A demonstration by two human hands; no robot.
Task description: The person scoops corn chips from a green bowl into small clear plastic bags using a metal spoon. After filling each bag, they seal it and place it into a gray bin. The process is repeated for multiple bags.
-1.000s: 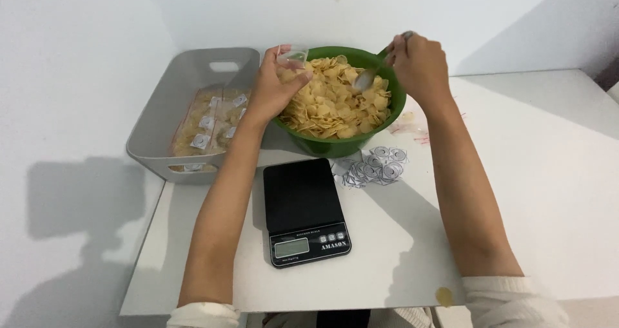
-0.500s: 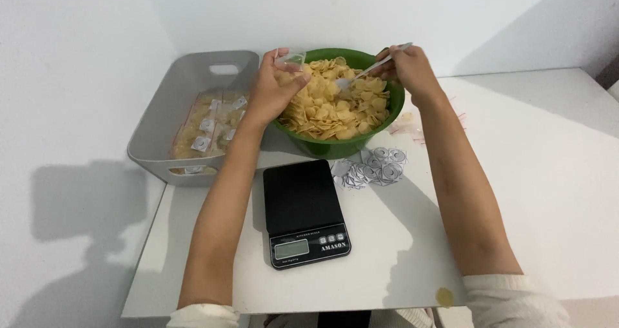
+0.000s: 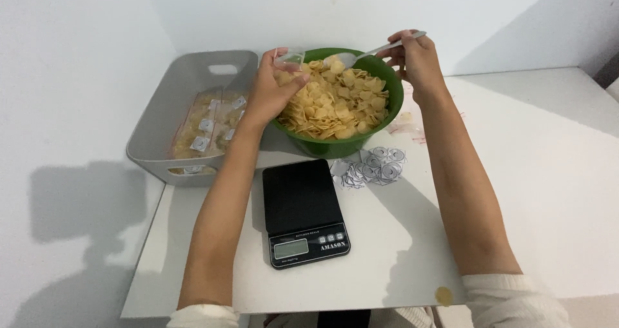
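A green bowl (image 3: 385, 117) heaped with pale yellow shell-shaped pasta (image 3: 335, 106) stands at the back of the white table. Over the bowl's left rim my left hand (image 3: 271, 89) holds a small clear plastic bag (image 3: 290, 57) with its mouth up. Above the right rim my right hand (image 3: 416, 57) grips a metal spoon (image 3: 377, 49). The spoon's bowl carries a few shells and points left toward the bag.
A black digital kitchen scale (image 3: 303, 212) sits in front of the bowl. Small silvery pieces (image 3: 371, 167) lie in a pile to its right. A grey plastic bin (image 3: 161, 112) at the left holds filled, sealed packets (image 3: 206, 125). White walls close in behind and at the left.
The spoon has come up out of the pasta and swung left, now raised level near the bag. My left hand has stayed over the bowl's left rim.
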